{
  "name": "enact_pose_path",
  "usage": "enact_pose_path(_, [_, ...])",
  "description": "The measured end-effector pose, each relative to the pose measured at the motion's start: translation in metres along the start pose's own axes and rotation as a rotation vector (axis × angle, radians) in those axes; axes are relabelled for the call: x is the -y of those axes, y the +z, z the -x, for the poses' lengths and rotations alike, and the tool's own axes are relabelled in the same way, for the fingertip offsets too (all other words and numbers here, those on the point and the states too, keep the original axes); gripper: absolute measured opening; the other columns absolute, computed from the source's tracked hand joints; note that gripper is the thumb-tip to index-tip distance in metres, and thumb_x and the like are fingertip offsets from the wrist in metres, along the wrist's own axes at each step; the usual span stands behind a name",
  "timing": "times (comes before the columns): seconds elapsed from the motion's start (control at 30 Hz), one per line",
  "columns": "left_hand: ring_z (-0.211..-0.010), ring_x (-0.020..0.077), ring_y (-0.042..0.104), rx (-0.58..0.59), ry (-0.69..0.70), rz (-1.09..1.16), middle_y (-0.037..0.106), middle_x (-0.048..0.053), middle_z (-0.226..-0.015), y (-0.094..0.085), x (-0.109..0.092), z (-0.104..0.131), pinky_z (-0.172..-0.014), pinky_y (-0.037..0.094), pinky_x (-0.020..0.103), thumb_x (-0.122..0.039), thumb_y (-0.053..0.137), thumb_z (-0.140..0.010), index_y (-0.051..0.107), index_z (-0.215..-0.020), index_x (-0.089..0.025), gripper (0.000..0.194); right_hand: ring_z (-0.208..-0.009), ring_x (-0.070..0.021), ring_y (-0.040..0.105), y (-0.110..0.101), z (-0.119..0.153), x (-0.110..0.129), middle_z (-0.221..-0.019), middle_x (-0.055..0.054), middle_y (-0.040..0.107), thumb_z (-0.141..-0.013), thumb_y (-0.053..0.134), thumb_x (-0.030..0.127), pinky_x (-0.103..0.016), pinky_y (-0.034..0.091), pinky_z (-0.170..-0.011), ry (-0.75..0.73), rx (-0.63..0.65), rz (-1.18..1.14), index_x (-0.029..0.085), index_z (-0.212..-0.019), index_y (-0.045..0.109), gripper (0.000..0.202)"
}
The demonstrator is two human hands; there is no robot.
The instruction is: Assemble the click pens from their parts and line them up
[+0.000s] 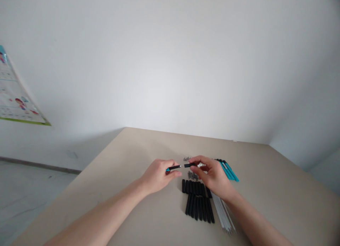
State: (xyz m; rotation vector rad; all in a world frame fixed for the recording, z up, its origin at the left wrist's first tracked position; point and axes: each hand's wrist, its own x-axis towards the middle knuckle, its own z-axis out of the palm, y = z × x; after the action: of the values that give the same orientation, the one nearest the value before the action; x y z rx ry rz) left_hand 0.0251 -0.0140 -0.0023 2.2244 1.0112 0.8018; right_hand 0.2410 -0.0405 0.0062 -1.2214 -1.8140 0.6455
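Observation:
My left hand (162,173) holds a black and blue pen body (174,167) between thumb and fingers, its pale tip pointing right. Just beside that tip, a small gap away, is a short black cap (189,165), pinched by my right hand (208,170). Small metallic pieces (193,175) lie on the table between the hands, with a few more (186,159) behind. Nearer me are two rows of black parts, short ones (191,187) above longer ones (199,207). White thin rods (223,214) lie partly beneath my right forearm.
Several blue and black pens (230,171) lie beyond my right hand on the beige table (138,147). The table's back edge meets a white wall. At the far left hangs a poster (16,93).

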Motion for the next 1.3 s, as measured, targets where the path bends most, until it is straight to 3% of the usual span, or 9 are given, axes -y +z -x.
enact_pose_path(0.13, [-0.056,0.0098,0.045,0.018,0.002,-0.035,0.057,-0.004,-0.061,0.002,-0.002,0.0,-0.056,0.033,0.019,-0.035,0.056,-0.088,0.065,-0.077,-0.017,0.023,-0.067,-0.0143,0.058,0.007,0.002,0.01,-0.079,-0.003,0.066,-0.084,0.058,0.025,-0.025,0.047,-0.057,-0.115,0.079,0.093,0.019,-0.092,0.065,0.012])
enact_pose_path(0.37, [-0.068,0.0131,0.056,0.02,0.02,0.015,0.068,0.001,-0.078,-0.001,0.0,-0.001,-0.065,0.039,0.02,-0.029,0.049,-0.091,0.067,-0.086,-0.017,0.023,-0.077,-0.0165,0.058,0.005,0.004,0.013,-0.094,-0.008,0.065,-0.084,0.059,0.021,-0.027,0.05,-0.062,-0.22,0.193,0.056,0.02,-0.102,0.063,0.019])
enact_pose_path(0.53, [-0.067,0.0125,0.057,0.014,0.017,-0.001,0.069,0.0,-0.078,-0.001,0.001,0.0,-0.063,0.04,0.02,-0.026,0.049,-0.091,0.067,-0.085,-0.018,0.021,-0.078,-0.0167,0.058,0.008,0.003,0.013,-0.092,-0.006,0.064,-0.083,0.06,0.019,-0.028,0.048,-0.064,-0.212,0.199,0.106,0.021,-0.097,0.063,0.015])
enact_pose_path(0.7, [-0.062,0.0118,0.055,0.04,0.039,-0.111,0.066,-0.001,-0.071,-0.001,0.004,0.0,-0.06,0.038,0.019,-0.021,0.051,-0.088,0.066,-0.08,-0.018,0.017,-0.088,-0.0185,0.057,0.013,0.003,0.016,-0.105,-0.006,0.058,-0.077,0.065,0.016,-0.029,0.047,-0.071,-0.184,0.216,0.199,0.022,-0.093,0.06,0.018])
enact_pose_path(0.83, [-0.057,0.0117,0.053,0.075,0.011,-0.198,0.063,-0.001,-0.064,-0.001,0.004,0.001,-0.054,0.033,0.019,-0.028,0.054,-0.086,0.064,-0.073,-0.018,0.02,-0.092,-0.0211,0.055,0.014,0.005,0.021,-0.095,-0.005,0.058,-0.073,0.066,0.013,-0.033,0.044,-0.078,-0.193,0.248,0.278,0.021,-0.091,0.057,0.021])
enact_pose_path(0.97, [-0.051,0.0112,0.048,0.092,-0.025,-0.269,0.057,-0.002,-0.056,-0.002,0.002,0.001,-0.049,0.028,0.02,-0.034,0.056,-0.084,0.06,-0.065,-0.018,0.025,-0.087,-0.0222,0.053,0.016,0.006,0.027,-0.089,-0.005,0.058,-0.071,0.065,0.013,-0.034,0.043,-0.074,-0.193,0.287,0.361,0.019,-0.086,0.054,0.02])
enact_pose_path(1.13, [-0.057,0.0132,0.055,0.109,-0.03,-0.228,0.063,-0.001,-0.064,-0.002,0.002,0.001,-0.053,0.035,0.02,-0.026,0.058,-0.08,0.067,-0.08,-0.02,0.01,-0.091,-0.0221,0.053,0.017,0.006,0.024,-0.095,-0.006,0.06,-0.071,0.064,0.012,-0.035,0.043,-0.079,-0.182,0.277,0.337,0.019,-0.098,0.054,0.03])
enact_pose_path(1.3, [-0.072,0.0142,0.06,0.065,0.01,-0.075,0.069,0.0,-0.09,-0.002,0.004,0.001,-0.066,0.041,0.02,-0.023,0.058,-0.082,0.066,-0.104,-0.024,0.023,-0.09,-0.0196,0.056,0.016,0.007,0.019,-0.096,-0.005,0.062,-0.079,0.059,0.016,-0.033,0.043,-0.08,-0.168,0.215,0.247,0.02,-0.107,0.052,0.03])
